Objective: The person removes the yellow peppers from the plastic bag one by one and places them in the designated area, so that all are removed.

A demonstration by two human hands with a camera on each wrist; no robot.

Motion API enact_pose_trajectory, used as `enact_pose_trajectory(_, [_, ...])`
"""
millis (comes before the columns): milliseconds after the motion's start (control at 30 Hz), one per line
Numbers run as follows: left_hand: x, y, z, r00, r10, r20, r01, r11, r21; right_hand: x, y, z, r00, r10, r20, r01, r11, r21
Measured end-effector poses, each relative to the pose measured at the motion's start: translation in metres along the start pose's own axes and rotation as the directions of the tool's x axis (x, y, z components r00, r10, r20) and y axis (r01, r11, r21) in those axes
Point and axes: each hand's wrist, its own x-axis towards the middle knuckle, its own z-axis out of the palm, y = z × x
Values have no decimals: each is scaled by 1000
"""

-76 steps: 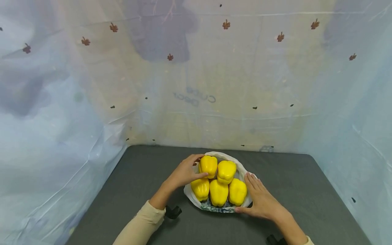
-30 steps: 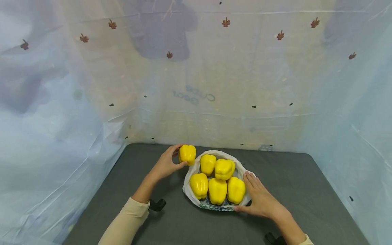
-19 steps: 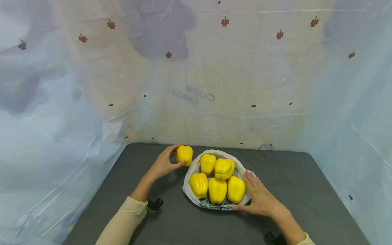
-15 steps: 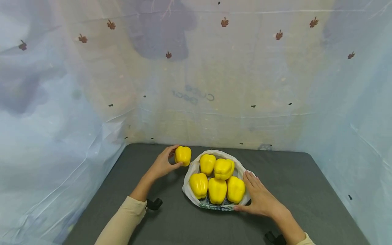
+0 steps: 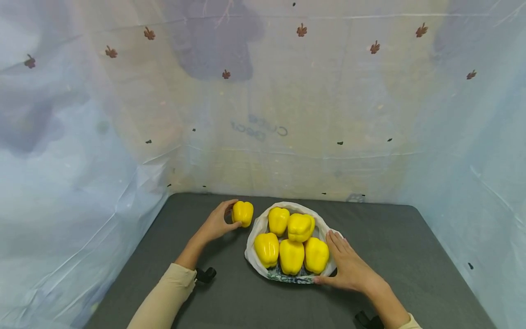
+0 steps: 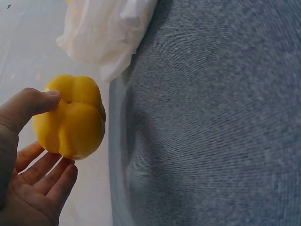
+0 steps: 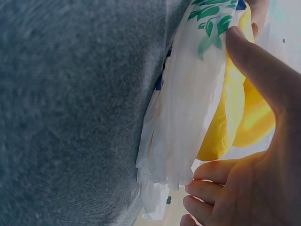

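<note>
In the head view my left hand [image 5: 219, 222] grips a yellow bell pepper [image 5: 242, 214] just left of an opened white plastic bag [image 5: 255, 262]. The left wrist view shows my thumb across this bell pepper [image 6: 77, 120] and fingers [image 6: 47, 176] under it. Whether it touches the table is unclear. Several more yellow bell peppers [image 5: 291, 257] lie in the bag, some partly overlapped. My right hand [image 5: 352, 269] rests on the bag's right rim, fingers extended and thumb apart. In the right wrist view, the thumb touches the green-leaf-printed plastic bag [image 7: 188, 108] beside the peppers.
A dark grey table [image 5: 238, 306] lies under everything. Pale patterned sheeting [image 5: 263, 100] hangs behind it and along both sides. A black strap piece [image 5: 206, 275] shows at the left wrist, and another black piece [image 5: 368, 321] sits by the right wrist.
My left hand, earlier at the upper-left pepper in the bag, has lifted a bell pepper out leftward, then lowered it slightly. My right hand stays on the bag's rim.
</note>
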Motion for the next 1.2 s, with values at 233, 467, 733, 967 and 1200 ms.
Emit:
enact_pose_trajectory(233, [0,-9,5,1000,-1,10,1,1000,-1,0,1,0,1000,-5,3,5,1000,3])
enact_pose_trajectory(467, [1,-15,8,1000,-10,18,10,1000,3,0,1,1,1000,3,11,-3,1000,5])
enact_pose_trajectory(733, [-1,-16,8,999,-16,28,16,1000,-11,0,-1,0,1000,1,11,-1,1000,8])
enact_pose_trajectory(967, [-2,-20,9,999,-9,43,10,1000,-29,-1,-1,0,1000,-1,12,1,1000,12])
enact_pose_trajectory(1200, [-2,-23,7,997,4,78,-1,999,-39,0,0,-1,1000,-2,8,2,1000,7])
